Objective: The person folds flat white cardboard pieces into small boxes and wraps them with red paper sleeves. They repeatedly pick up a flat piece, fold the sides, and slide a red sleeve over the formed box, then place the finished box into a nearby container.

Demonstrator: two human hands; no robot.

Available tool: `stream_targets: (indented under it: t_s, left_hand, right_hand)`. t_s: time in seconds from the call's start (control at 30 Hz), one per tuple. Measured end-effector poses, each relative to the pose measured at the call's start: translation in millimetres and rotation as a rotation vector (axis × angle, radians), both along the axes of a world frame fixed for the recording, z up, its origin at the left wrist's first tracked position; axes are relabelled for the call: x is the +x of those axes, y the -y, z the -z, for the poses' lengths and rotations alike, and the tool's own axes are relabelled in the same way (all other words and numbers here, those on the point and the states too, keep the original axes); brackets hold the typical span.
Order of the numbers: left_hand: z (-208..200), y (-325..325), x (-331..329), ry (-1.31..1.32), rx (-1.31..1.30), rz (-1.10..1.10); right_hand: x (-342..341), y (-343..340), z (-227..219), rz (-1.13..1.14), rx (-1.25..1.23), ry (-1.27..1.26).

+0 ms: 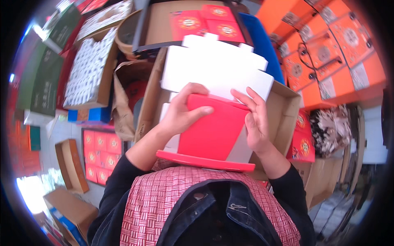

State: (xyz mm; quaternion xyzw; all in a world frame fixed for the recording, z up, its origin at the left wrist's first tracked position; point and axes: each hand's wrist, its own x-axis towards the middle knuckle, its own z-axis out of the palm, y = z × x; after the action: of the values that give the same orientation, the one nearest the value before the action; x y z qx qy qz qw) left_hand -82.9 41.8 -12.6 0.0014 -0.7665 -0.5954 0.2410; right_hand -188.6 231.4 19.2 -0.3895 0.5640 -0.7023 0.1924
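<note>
In front of my body I hold a red cardboard box (213, 127), tilted, with a long red flap standing out along its near edge. My left hand (184, 108) grips its upper left edge, thumb on the red face and fingers curled behind. At the upper right corner my right hand (256, 119) bears on the box, its fingers at the top edge and its thumb at the side. Just behind the box lies a stack of flat white card blanks (217, 63), resting on an open brown carton (283, 119).
Finished red boxes lie in a dark-edged tray (152, 20) beyond and in another on the left (102, 149). Orange boxes (324, 53) are stacked at the right. A paper bag (125, 106) and a carton of white pieces (88, 76) stand left.
</note>
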Motion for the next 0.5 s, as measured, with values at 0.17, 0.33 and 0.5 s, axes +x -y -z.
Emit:
stream_targets:
  t_s: [0.17, 0.33, 0.5]
  left_hand:
    - [-6.5, -5.0, 1.3, 0.034, 0.116, -0.035]
    - [-9.4, -7.1, 1.2, 0.052, 0.147, -0.022]
    - [-9.9, -7.4, 1.2, 0.023, 0.112, -0.021]
  right_hand:
    - [-3.0, -12.3, 23.2, 0.251, -0.072, -0.207]
    - [4.8, -12.2, 16.5, 0.302, -0.022, -0.311]
    - [-2.7, -9.8, 14.2, 0.509, -0.049, -0.227]
